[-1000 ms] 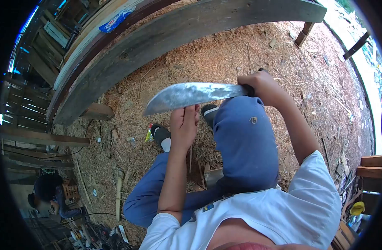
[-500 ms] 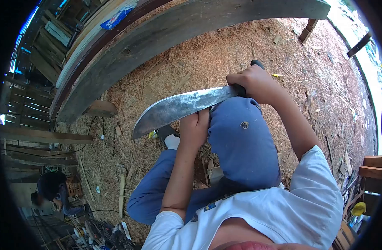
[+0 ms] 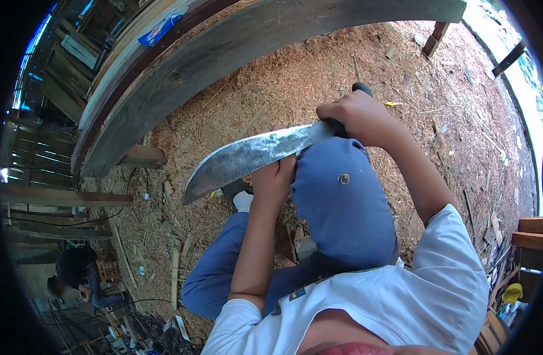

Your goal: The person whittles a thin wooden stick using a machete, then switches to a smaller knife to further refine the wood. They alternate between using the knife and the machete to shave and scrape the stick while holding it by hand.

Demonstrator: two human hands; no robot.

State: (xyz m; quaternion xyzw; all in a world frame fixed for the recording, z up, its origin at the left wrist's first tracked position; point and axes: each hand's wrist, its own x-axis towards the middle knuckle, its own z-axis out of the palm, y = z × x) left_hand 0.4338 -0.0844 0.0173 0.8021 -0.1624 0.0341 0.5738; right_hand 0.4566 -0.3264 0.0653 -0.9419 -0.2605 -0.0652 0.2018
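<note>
One other person (image 3: 76,269) is far left; one blue packet (image 3: 160,28) lies on one long desk (image 3: 175,83); one machete (image 3: 248,154) spans the middle, its blade partly hiding the left grip (image 3: 273,177), whose closure I cannot tell. The right grip (image 3: 361,119) clasps its one black handle (image 3: 362,89). Shavings (image 3: 307,71) cover the shed floor (image 3: 153,236).

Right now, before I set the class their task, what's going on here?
A person has the right hand closed around the dark handle of a large knife. The left hand is at the middle of the blade, partly hidden behind it. The tip points to the person's left, with a raised knee near the handle. Wood shavings litter the floor.
</note>
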